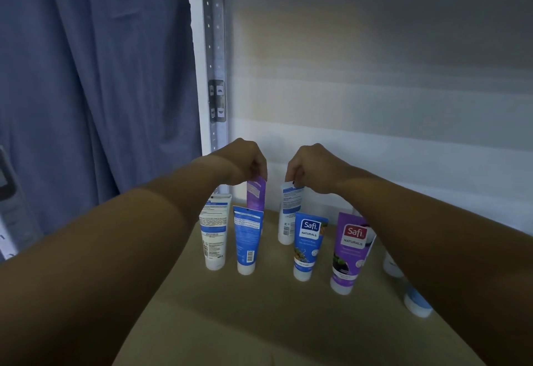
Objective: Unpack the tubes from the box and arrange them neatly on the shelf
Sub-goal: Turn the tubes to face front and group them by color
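Observation:
Several tubes stand cap-down on the tan shelf board [259, 316]. My left hand [245, 161] pinches the top crimp of a purple tube [256, 192] in the back row. My right hand [311, 166] pinches the top of a white tube with blue print [290, 215] beside it. In front stand a white tube [215, 233], a blue tube showing its back [247, 238], a blue Safi Naturals tube [308, 246] and a purple Safi Naturals tube [349, 253]. Under my right forearm two more tubes [416, 303] are partly hidden. The box is out of view.
A white back wall [375, 106] closes the shelf bay. A perforated metal upright [215, 77] stands at the left rear corner. A blue curtain [95, 77] hangs to the left. The upper shelf's underside spans the top of the view.

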Demonstrator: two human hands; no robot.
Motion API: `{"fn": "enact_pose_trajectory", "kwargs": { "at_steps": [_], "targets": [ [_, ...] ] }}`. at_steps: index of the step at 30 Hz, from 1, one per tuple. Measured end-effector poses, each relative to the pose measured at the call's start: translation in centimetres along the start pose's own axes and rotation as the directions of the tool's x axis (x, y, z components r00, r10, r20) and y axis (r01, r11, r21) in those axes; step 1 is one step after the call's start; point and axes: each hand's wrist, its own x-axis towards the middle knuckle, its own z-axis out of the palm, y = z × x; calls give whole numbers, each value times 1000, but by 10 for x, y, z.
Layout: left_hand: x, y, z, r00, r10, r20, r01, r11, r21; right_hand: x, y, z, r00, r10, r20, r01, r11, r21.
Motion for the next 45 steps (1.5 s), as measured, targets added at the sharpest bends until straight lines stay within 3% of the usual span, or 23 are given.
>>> {"fn": "enact_pose_trajectory", "kwargs": {
  "at_steps": [5, 9, 11, 15, 18, 22, 31, 38, 45],
  "targets": [
    [2, 1, 0, 998, -68, 1, 68, 996, -51, 4, -2, 1, 993, 91, -68, -88, 995, 50],
    [6, 2, 1, 955, -263, -138, 243, 959, -143, 5, -5, -6, 924, 308, -228, -286, 950, 125],
    [6, 6, 2, 913, -374, -160, 338, 917, -213, 2, -10, -4, 899, 394, -192, -361, 914, 184],
    [6, 18, 5, 880, -473, -38, 445, 851, -278, 0, -23, 4, 873, 486, -48, -459, 850, 258],
    [8, 20, 3, 894, -447, 35, 434, 844, -314, 4, -22, 4, 864, 504, 11, -479, 815, 327],
    [5, 17, 1, 938, -343, 47, 346, 928, -137, 10, -17, 2, 880, 472, 53, -461, 822, 333],
    [2, 13, 1, 986, -163, -19, 162, 985, -55, 13, -8, 7, 961, 274, 35, -274, 962, -5],
    [2, 8, 5, 989, -137, -62, 132, 988, -78, 12, -5, 8, 984, 176, 13, -175, 983, -53],
    [-6, 8, 7, 986, -147, -80, 139, 985, -107, 7, -9, 9, 982, 177, -69, -173, 983, 54]
  ]
}}
